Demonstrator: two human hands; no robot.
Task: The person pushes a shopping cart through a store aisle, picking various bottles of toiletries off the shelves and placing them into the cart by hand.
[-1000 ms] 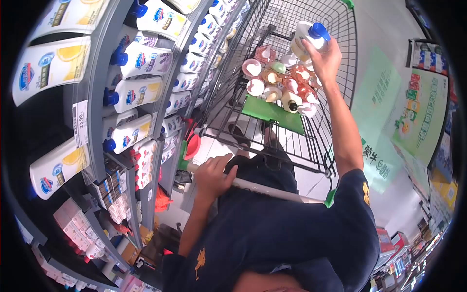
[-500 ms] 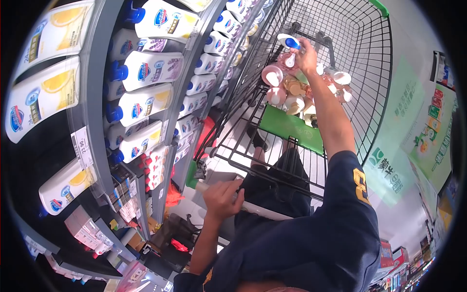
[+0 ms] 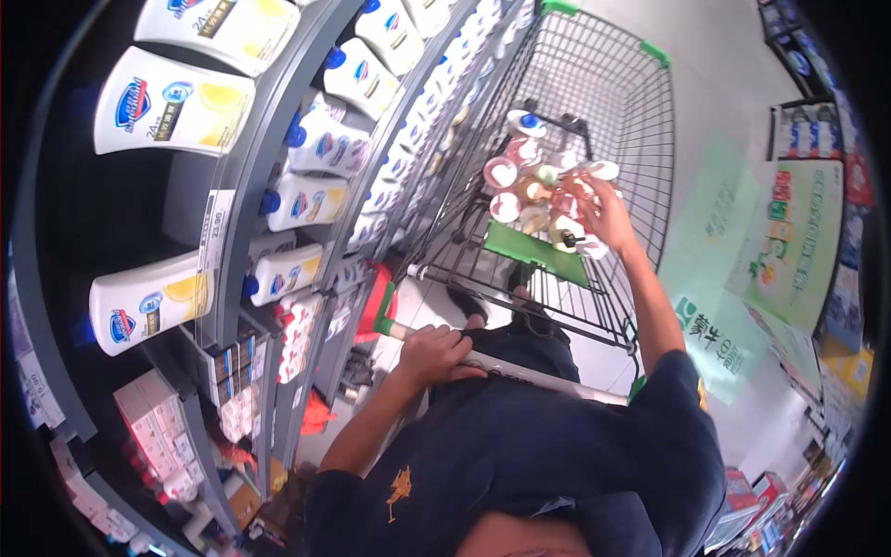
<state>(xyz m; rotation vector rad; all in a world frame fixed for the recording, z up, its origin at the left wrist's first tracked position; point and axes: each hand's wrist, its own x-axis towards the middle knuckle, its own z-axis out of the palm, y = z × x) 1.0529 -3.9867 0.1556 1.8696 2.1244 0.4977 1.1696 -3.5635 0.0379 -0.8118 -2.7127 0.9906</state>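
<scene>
Many glossy, rounded bottles (image 3: pixel 535 190) clustered in wire-mesh cart (image 3: pixel 613 102).

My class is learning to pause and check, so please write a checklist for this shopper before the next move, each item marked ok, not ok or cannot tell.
1. Left hand on the cart handle: ok.
2. White bottle with a blue pump inside the shopping cart, free of both hands: ok.
3. Right hand withdrawn from the grouped bottles: not ok, it is at their right side.
4. Right hand gripping a bottle: cannot tell, its fingers overlap several in view.
5. Shelf price tag readable: ok, 23.90.
</scene>
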